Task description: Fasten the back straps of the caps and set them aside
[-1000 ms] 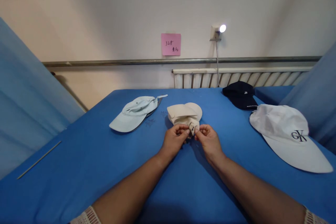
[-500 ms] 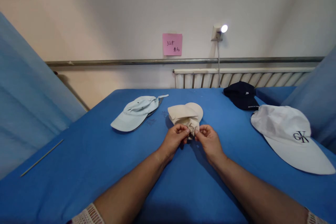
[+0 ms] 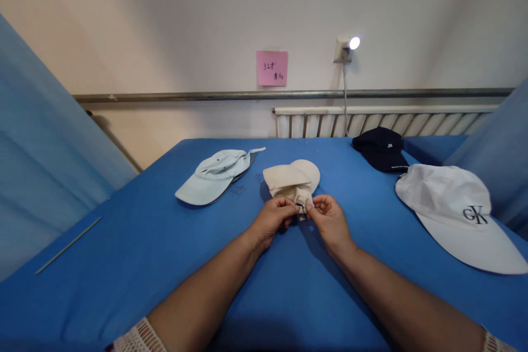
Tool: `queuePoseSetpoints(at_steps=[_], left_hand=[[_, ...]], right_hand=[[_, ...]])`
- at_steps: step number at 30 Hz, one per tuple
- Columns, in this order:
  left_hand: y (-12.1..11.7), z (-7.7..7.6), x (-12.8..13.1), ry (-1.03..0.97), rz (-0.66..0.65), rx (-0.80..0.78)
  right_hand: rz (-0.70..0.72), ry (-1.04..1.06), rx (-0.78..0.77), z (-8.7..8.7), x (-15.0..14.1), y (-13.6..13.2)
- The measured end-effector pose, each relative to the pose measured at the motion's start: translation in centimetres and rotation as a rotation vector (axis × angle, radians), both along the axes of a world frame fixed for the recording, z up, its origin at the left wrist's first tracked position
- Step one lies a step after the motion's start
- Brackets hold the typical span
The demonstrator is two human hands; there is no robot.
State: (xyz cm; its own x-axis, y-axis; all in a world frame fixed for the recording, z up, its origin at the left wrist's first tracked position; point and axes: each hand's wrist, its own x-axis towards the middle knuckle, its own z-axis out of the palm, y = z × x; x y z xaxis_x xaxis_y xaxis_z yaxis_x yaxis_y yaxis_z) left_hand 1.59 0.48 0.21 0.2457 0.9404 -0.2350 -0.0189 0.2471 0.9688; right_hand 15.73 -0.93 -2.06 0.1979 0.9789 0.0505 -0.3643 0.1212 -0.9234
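A beige baseball cap (image 3: 286, 177) lies in the middle of the blue-covered table, its brim pointing to the far side and its back strap end toward me. My left hand (image 3: 272, 220) pinches the strap end from the left, thumb and forefinger closed on it. From the right, my right hand (image 3: 329, 221) grips the same gathered part between thumb and fingers. A small dark spot, perhaps a buckle or gap, shows between the fingertips. The fingers hide most of the strap.
A pale blue cap (image 3: 216, 176) lies to the left, a navy cap (image 3: 381, 148) at the back right. Nearer on the right is a white cap (image 3: 451, 206) with dark letters. A thin stick (image 3: 69, 245) lies at far left. Behind stand a radiator (image 3: 383, 122) and metal rail (image 3: 206, 97).
Both hands stay on the beige cap's strap end with slight finger movement. The dark spot between the fingertips shows more plainly now. The view has shifted slightly.
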Motion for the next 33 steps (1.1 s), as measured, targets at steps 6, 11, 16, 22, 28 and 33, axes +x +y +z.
queuePoseSetpoints(at_steps=[6, 11, 16, 22, 28, 33], left_hand=[[0.1, 0.3, -0.3, 0.102, 0.019, -0.044], [0.2, 0.4, -0.3, 0.134, 0.018, -0.081], [0.4, 0.4, -0.3, 0.205, 0.029, -0.08], [0.4, 0.7, -0.2, 0.222, 0.079, -0.062], [0.0, 1.0, 0.1, 0.217, 0.065, -0.049], [-0.3, 1.5, 0.3, 0.235, 0.086, -0.051]], right_hand=[[0.048, -0.035, 0.029, -0.5, -0.2, -0.2], [0.081, -0.104, 0.057, -0.7, -0.3, -0.6], [0.118, -0.139, 0.073, -0.9, -0.3, -0.7], [0.116, -0.125, 0.068, -1.1, -0.2, -0.6], [0.104, -0.194, 0.034, -1.3, -0.1, -0.5], [0.047, -0.251, 0.042, -1.2, -0.1, -0.5]])
